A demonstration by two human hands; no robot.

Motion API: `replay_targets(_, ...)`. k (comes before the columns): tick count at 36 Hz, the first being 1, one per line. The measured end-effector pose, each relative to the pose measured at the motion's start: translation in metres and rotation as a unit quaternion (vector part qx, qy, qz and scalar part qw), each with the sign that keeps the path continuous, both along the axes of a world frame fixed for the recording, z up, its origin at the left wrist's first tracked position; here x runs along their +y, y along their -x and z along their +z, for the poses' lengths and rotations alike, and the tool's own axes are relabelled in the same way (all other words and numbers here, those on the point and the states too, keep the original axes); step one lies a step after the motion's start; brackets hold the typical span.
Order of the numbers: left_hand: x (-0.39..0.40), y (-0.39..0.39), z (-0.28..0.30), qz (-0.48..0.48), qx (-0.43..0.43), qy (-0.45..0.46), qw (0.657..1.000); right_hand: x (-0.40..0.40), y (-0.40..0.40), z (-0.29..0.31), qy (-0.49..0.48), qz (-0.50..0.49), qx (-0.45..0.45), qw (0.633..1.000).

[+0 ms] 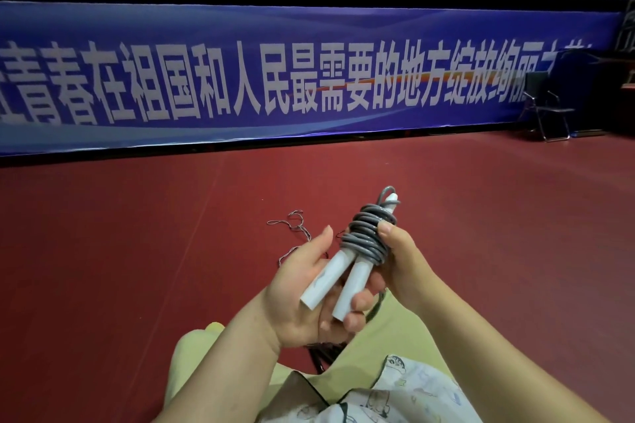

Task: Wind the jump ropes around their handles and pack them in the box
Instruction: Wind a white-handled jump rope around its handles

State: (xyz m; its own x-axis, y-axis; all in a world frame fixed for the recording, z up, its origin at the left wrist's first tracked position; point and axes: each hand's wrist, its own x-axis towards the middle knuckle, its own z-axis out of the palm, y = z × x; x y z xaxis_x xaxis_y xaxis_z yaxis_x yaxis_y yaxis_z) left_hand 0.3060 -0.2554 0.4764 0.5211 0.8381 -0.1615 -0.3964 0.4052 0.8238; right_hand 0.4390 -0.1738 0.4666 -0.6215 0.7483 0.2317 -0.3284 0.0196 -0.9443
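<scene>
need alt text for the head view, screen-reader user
Two hands hold a jump rope over the person's lap: the left hand cradles the two white handles, and the right hand grips the grey rope coiled around their upper ends. A thin rope lies loose on the red floor beyond, before a blue banner.

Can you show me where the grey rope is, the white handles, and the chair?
grey rope (366, 237): head view, on the coils wound round the handles.
white handles (326, 276): head view, on the left handle's bare shaft.
chair (549, 110): head view, on its seat, far right by the banner.
</scene>
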Motion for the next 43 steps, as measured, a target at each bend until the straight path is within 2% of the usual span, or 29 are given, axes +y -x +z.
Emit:
replay_targets(3,-0.001,-0.001,0.003,0.068,0.09,-0.022,0.993,0.0,-0.002,-0.001,0.001,-0.012,-0.077,0.997)
replay_targets(6,-0.001,-0.002,0.0,0.129,0.19,-0.039,0.973,0.004,-0.004,-0.006,-0.011,-0.026,-0.135,0.99)
replay_targets(11,0.003,-0.007,-0.011,0.237,0.374,-0.072,0.894,0.01,-0.006,-0.01,-0.061,-0.041,-0.26,0.963)
replay_targets(15,0.003,-0.008,-0.016,0.242,0.479,-0.11,0.836,0.011,-0.005,-0.014,-0.053,-0.045,-0.316,0.946)
replay_targets(17,0.0,-0.011,-0.014,0.242,0.555,-0.13,0.785,0.012,-0.004,-0.015,-0.04,-0.041,-0.33,0.942)
replay_targets(21,-0.003,-0.018,-0.012,0.231,0.701,-0.166,0.654,0.013,-0.005,-0.018,-0.006,-0.043,-0.338,0.94)
replay_targets(23,-0.001,-0.017,-0.016,0.231,0.737,-0.182,0.609,0.014,-0.004,-0.018,0.001,-0.05,-0.33,0.943)
replay_targets(25,0.001,-0.017,-0.017,0.234,0.749,-0.198,0.588,0.014,-0.004,-0.017,0.011,-0.06,-0.311,0.948)
replay_targets(27,0.001,-0.018,-0.015,0.239,0.739,-0.204,0.596,0.014,-0.004,-0.015,0.026,-0.062,-0.279,0.958)
replay_targets(28,0.002,-0.018,-0.014,0.239,0.722,-0.197,0.618,0.015,-0.004,-0.015,0.032,-0.062,-0.261,0.963)
replay_targets(32,0.004,-0.01,-0.012,0.226,0.583,-0.152,0.765,0.014,-0.006,-0.013,0.045,-0.061,-0.178,0.981)
replay_targets(35,0.002,-0.01,-0.01,0.214,0.421,-0.13,0.872,0.01,-0.007,-0.011,0.056,-0.031,-0.086,0.994)
replay_targets(38,-0.003,-0.009,-0.005,0.169,0.253,-0.082,0.949,0.005,-0.008,-0.008,0.059,0.001,0.015,0.998)
replay_targets(41,-0.008,-0.007,-0.006,0.037,0.09,-0.033,0.995,-0.002,-0.008,0.0,0.074,0.039,0.1,0.991)
replay_targets(43,-0.008,-0.006,-0.01,-0.04,-0.011,-0.037,0.998,-0.005,-0.008,0.005,0.079,0.059,0.144,0.985)
